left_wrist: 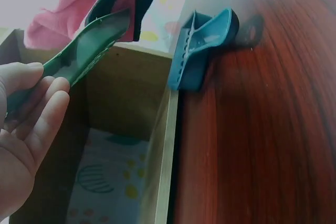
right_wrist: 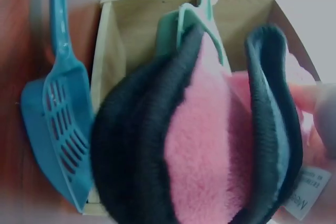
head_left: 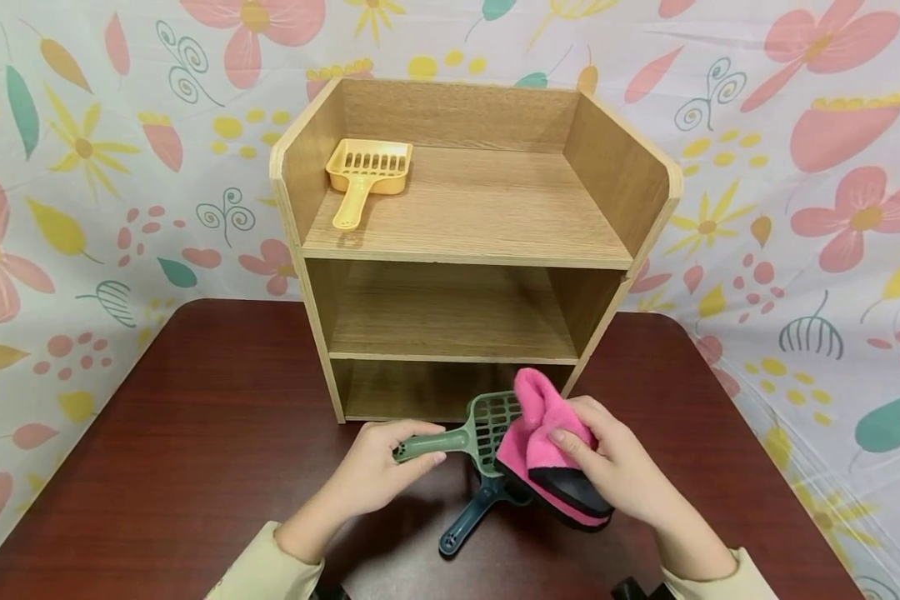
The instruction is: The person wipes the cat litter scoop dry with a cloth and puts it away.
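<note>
My left hand (head_left: 375, 468) pinches the handle of a green litter scoop (head_left: 457, 440) between thumb and fingers, holding it up over the table. A folded pink cloth with black edging (head_left: 546, 454) is gripped in my right hand (head_left: 621, 467), thumb on top. The cloth overlaps the far end of the green scoop's slotted head, covering part of it. Beneath both lies a dark blue litter scoop (head_left: 467, 523), its handle toward me and its head mostly hidden in the head view. The right wrist view shows that slotted blue head (right_wrist: 62, 114) beside the wooden shelf, and a white tag (right_wrist: 307, 192) on the cloth.
A three-level wooden shelf unit (head_left: 465, 258) stands at the back of the dark red-brown table (head_left: 157, 467), just beyond my hands. A yellow litter scoop (head_left: 356, 200) lies on its top level at the left. Behind hangs a flower-patterned sheet (head_left: 82, 217).
</note>
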`<state>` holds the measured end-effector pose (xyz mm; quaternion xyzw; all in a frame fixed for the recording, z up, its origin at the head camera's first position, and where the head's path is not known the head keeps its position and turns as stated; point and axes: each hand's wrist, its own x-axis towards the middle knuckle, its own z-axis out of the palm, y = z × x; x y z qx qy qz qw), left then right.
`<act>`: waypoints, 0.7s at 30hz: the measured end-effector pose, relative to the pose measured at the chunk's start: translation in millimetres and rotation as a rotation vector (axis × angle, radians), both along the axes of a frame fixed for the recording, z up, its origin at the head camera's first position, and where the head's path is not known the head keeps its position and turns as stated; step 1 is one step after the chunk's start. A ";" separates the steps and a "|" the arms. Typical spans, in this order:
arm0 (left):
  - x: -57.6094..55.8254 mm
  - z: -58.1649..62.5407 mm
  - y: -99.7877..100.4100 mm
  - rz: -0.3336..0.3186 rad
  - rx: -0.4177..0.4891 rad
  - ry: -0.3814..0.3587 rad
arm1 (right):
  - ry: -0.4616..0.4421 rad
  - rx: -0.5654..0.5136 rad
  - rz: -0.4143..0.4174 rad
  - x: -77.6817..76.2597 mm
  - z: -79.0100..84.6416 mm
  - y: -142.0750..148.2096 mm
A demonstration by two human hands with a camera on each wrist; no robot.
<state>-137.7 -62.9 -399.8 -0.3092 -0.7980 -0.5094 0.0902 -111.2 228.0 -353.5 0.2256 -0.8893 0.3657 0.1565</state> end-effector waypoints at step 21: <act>6.6 0.1 17.6 -0.031 -0.017 0.016 | 0.476 0.583 -0.077 -15.0 -23.7 -39.5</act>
